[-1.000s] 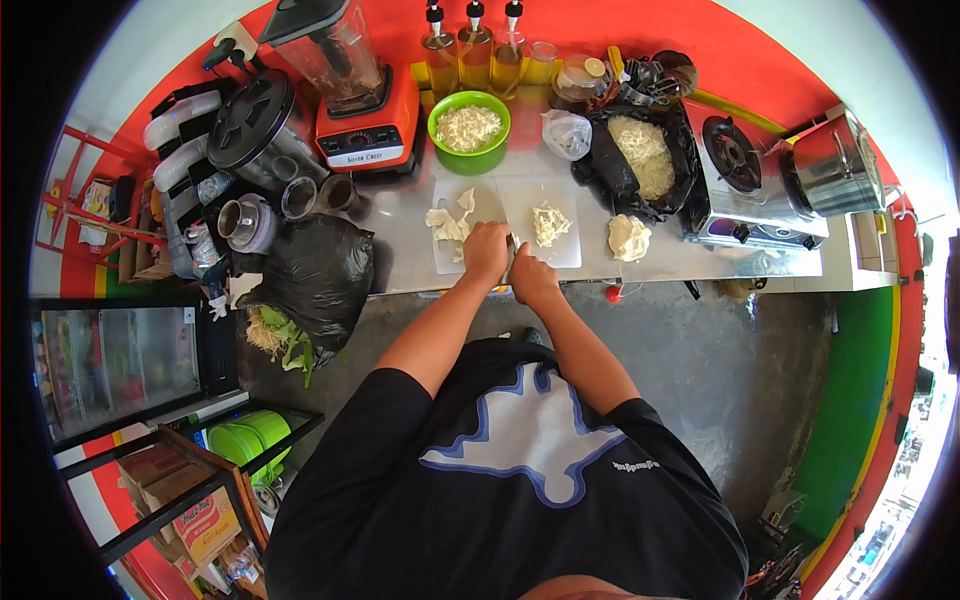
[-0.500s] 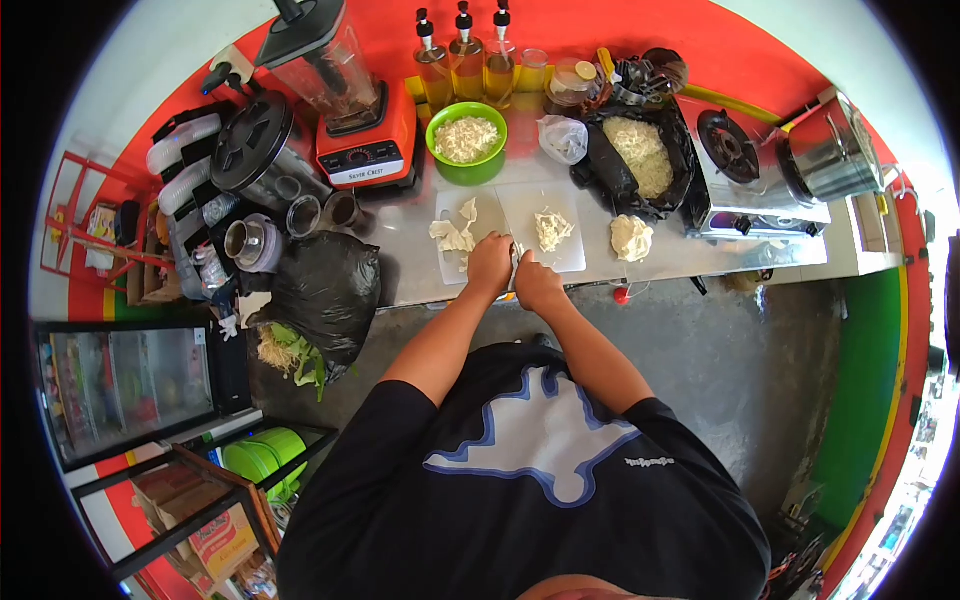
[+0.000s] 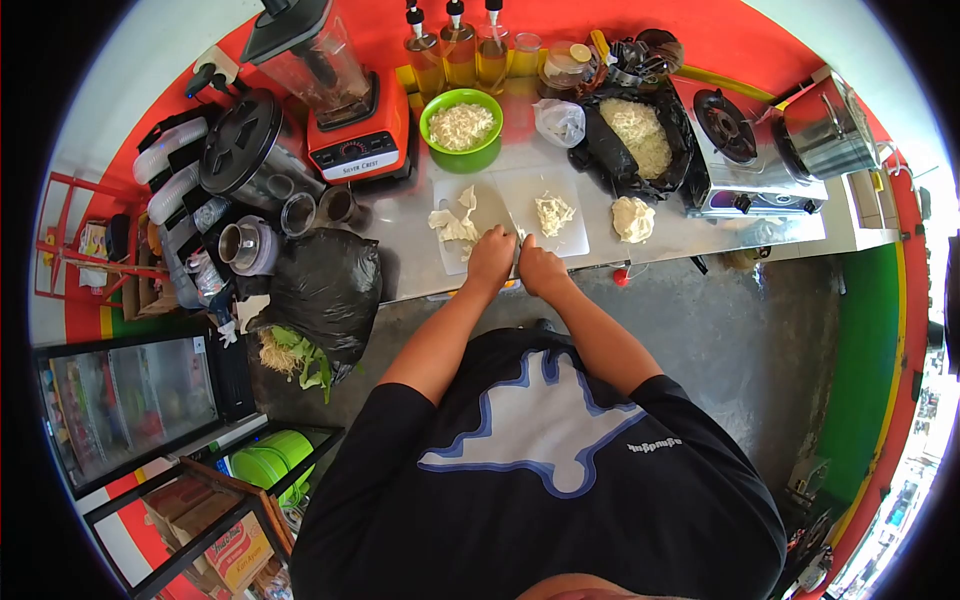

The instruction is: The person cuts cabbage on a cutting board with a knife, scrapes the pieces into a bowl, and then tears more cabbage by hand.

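Note:
My left hand is closed at the front edge of a white cutting board; what its fingers hold is too small to make out. Close beside it, my right hand is wrapped round the handle of a knife, whose blade lies between the two hands. Pale flat pieces rest on the left part of the board, and a small heap of chopped pale food sits on the right part. A pale lump lies on the metal counter to the right of the board.
Behind the board stands a green bowl of shredded food. A red blender and black bag are at left. At right are an open black bag of shreds and a stove with a pot.
The whole view has shifted slightly, with the counter items higher in the frame. Both hands remain together at the board's front edge, with little visible change between them.

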A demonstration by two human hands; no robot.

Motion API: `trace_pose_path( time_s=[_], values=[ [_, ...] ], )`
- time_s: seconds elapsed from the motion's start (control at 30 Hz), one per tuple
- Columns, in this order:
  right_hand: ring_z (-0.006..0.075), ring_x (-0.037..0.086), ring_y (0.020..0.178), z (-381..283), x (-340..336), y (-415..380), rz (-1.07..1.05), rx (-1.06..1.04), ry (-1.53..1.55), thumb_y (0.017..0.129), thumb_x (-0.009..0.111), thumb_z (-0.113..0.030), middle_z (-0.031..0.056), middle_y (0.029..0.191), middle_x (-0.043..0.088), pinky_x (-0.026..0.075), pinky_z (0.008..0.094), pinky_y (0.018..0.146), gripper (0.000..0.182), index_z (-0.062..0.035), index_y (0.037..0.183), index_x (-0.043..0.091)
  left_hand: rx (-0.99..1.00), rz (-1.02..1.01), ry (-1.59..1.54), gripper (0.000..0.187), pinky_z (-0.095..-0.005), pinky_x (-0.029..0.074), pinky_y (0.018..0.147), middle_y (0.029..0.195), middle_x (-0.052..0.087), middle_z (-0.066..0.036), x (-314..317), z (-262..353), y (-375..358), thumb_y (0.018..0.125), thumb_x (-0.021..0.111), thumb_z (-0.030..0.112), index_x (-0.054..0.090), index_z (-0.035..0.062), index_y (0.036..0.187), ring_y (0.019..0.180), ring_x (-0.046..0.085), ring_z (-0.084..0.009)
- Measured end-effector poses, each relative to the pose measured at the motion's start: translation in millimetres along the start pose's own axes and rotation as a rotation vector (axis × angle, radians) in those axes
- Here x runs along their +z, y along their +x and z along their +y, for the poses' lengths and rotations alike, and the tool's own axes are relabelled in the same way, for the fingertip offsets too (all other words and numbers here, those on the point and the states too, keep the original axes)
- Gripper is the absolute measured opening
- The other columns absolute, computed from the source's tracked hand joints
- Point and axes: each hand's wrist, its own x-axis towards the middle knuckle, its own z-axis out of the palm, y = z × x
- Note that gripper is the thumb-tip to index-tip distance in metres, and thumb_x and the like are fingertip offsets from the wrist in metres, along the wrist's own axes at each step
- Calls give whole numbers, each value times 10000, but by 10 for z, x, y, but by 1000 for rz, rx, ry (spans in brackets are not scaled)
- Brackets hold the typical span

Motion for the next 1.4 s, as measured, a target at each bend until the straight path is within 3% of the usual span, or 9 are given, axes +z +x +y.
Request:
trace_pose_path(
  time_s=[0.23, 0.47, 0.63, 0.77, 1.17, 1.23, 1.4],
  values=[
    [420, 695, 1062, -15, 8, -64, -39, 4, -57, 852, 669, -27, 280, 1118, 693, 573, 476, 882, 423, 30, 1175, 403, -3, -35, -4, 84, -459, 549, 822, 937, 617, -176, -25, 20, 12, 809, 593, 18, 663, 19, 855, 956, 639, -359],
    [424, 699, 1048, -17, -26, -24, -6, -17, -50, 889, 631, -47, 284, 1101, 698, 575, 469, 880, 386, 31, 1190, 402, 21, -44, 105, 109, -432, 584, 792, 946, 645, -153, -141, 41, 14, 834, 587, 49, 695, 27, 832, 952, 660, -326],
    [431, 697, 1048, 17, 72, -30, 3, 10, -38, 910, 604, -62, 286, 1109, 697, 574, 467, 884, 358, 34, 1196, 410, 6, 108, -81, 93, -455, 539, 782, 878, 658, -127, 3, -44, -29, 838, 623, 78, 712, 51, 830, 921, 642, -347],
    [435, 694, 1055, -5, -36, -44, 5, -15, -24, 907, 601, -49, 298, 1107, 692, 575, 472, 881, 358, 34, 1198, 412, 5, 112, -129, 96, -458, 530, 778, 866, 659, -138, -10, -65, -46, 865, 632, 96, 711, 46, 842, 895, 640, -358],
    [440, 686, 1072, -10, -1, -41, 10, 7, -16, 928, 588, -96, 293, 1113, 693, 561, 486, 910, 330, 10, 1190, 418, -78, 145, -212, 109, -469, 524, 792, 898, 663, -136, -31, -20, -64, 851, 629, 81, 732, 67, 887, 899, 643, -354],
    [439, 687, 1070, -21, 38, -83, -7, 21, -36, 928, 587, -96, 292, 1108, 694, 560, 490, 908, 328, 11, 1188, 417, -124, 124, -182, 130, -474, 547, 789, 904, 644, -138, -22, 7, -54, 844, 583, 62, 711, 45, 829, 923, 638, -350],
    [447, 681, 1080, -12, 92, -17, 21, 12, -12, 930, 575, -94, 302, 1127, 685, 550, 503, 921, 318, 22, 1183, 420, -202, 142, -215, 88, -482, 524, 761, 884, 643, -153, -12, 21, 24, 822, 617, 71, 692, 48, 784, 885, 636, -364]
  ],
)
